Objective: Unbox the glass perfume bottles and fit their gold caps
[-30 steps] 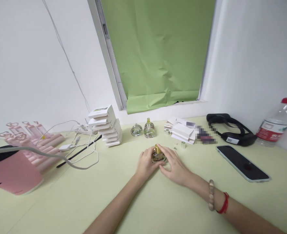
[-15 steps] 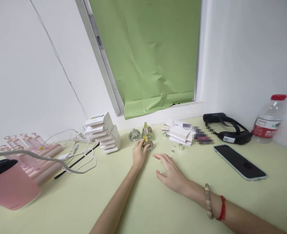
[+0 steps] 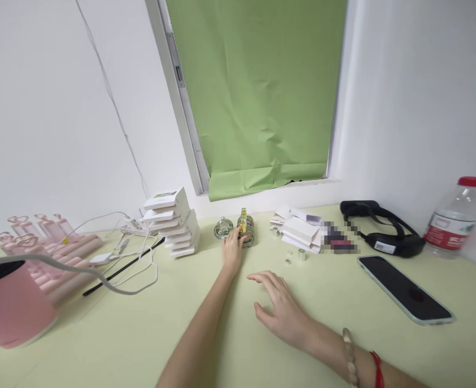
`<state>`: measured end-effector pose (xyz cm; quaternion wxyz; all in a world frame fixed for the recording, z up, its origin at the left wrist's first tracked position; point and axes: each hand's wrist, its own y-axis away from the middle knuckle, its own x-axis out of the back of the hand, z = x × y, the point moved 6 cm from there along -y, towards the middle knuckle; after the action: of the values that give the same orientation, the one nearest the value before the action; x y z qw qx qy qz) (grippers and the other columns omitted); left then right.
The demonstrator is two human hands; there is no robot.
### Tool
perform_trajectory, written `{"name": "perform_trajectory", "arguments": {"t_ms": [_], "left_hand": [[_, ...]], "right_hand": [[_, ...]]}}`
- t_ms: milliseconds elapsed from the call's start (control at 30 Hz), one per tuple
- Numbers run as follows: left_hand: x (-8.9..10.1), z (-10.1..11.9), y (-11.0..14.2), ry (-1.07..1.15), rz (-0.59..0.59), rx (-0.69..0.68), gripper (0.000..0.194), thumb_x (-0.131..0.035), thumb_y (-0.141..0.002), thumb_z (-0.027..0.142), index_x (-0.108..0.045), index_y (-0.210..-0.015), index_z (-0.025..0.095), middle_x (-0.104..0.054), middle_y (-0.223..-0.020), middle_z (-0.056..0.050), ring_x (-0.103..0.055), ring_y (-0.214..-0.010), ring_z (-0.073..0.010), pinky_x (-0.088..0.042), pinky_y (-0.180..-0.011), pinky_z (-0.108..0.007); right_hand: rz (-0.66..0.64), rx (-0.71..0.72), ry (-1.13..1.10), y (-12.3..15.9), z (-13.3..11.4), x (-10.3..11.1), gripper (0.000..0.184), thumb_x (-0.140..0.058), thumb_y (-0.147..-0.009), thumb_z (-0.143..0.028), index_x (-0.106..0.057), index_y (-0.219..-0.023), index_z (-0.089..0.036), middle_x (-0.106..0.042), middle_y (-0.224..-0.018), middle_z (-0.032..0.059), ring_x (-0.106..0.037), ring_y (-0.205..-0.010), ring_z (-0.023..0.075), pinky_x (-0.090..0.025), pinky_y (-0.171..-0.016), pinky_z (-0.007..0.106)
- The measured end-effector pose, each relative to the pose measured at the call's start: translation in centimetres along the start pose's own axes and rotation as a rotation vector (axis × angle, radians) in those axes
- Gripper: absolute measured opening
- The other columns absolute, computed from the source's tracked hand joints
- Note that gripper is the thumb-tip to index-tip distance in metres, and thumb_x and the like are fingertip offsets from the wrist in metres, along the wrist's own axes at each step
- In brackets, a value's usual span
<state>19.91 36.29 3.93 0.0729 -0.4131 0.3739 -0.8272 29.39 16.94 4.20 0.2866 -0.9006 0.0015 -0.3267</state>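
My left hand is around the left side of a glass perfume bottle with a gold neck, its fingers closed on it. The bottle stands at the front of a row of similar bottles, partly hidden by my fingers. To the left is a round glass bottle with a greenish tint. My right hand hovers over the table nearer to me, fingers apart and nothing in it. Beyond it lie a silver cap and two tiny silver pieces.
Stacked white boxes stand left of the bottles, beside white cables and pink tubes. A pink container is at the far left. Rightward are folded white cartons, a black headset, a phone and a water bottle.
My left hand has carried the perfume bottle away from me, up to the row of bottles. My right hand has let go of it and drawn back toward me.
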Motion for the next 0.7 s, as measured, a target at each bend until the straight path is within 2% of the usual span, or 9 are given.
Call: {"name": "perform_trajectory", "arguments": {"t_ms": [133, 333, 500, 600, 700], "left_hand": [[0.0, -0.3, -0.1, -0.004, -0.012, 0.019, 0.036, -0.045, -0.085, 0.033, -0.050, -0.119, 0.022, -0.058, -0.116, -0.011, -0.051, -0.110, -0.0258, -0.037, -0.090, -0.041], [-0.1, -0.4, -0.1, -0.038, -0.031, 0.090, 0.047, -0.049, -0.081, 0.037, -0.047, -0.124, 0.018, -0.054, -0.123, -0.012, -0.044, -0.117, -0.0286, -0.032, -0.096, -0.044], [1.0, -2.2, 0.0, -0.077, 0.074, 0.360, 0.049, -0.038, -0.084, 0.033, -0.037, -0.131, 0.019, -0.043, -0.135, -0.008, -0.033, -0.127, -0.0226, -0.025, -0.104, -0.041], [1.6, -3.6, -0.1, -0.105, 0.157, 0.509, 0.050, -0.031, -0.086, 0.033, -0.033, -0.132, 0.013, -0.039, -0.136, -0.014, -0.031, -0.128, -0.0259, -0.025, -0.103, -0.046], [1.8, -4.8, -0.6, -0.112, 0.176, 0.583, 0.055, -0.039, -0.082, 0.033, -0.032, -0.131, 0.009, -0.037, -0.137, -0.018, -0.029, -0.128, -0.0296, -0.025, -0.102, -0.049]], "right_hand": [[-0.007, -0.011, 0.001, 0.0, 0.1, -0.1, 0.050, -0.048, -0.072, -0.009, -0.042, -0.119, -0.025, -0.050, -0.115, 0.0036, -0.047, -0.103, 0.0192, -0.038, -0.091, 0.036], [-0.057, -0.041, -0.029, 0.0, 0.1, -0.2, 0.049, -0.047, -0.073, -0.010, -0.043, -0.119, -0.026, -0.050, -0.114, 0.0023, -0.045, -0.103, 0.0179, -0.035, -0.091, 0.033], [-0.129, -0.058, -0.015, 0.3, 0.0, -0.5, 0.047, -0.048, -0.073, -0.011, -0.044, -0.117, -0.027, -0.050, -0.113, 0.0013, -0.044, -0.103, 0.0173, -0.032, -0.092, 0.032], [-0.191, -0.052, -0.010, 0.5, -0.1, -1.0, 0.045, -0.048, -0.073, -0.012, -0.046, -0.115, -0.028, -0.052, -0.111, 0.0004, -0.045, -0.102, 0.0173, -0.031, -0.091, 0.031], [-0.222, -0.034, -0.014, 0.6, -0.1, -1.2, 0.041, -0.048, -0.073, -0.011, -0.049, -0.110, -0.028, -0.053, -0.108, -0.0007, -0.045, -0.101, 0.0164, -0.030, -0.089, 0.029]]}}
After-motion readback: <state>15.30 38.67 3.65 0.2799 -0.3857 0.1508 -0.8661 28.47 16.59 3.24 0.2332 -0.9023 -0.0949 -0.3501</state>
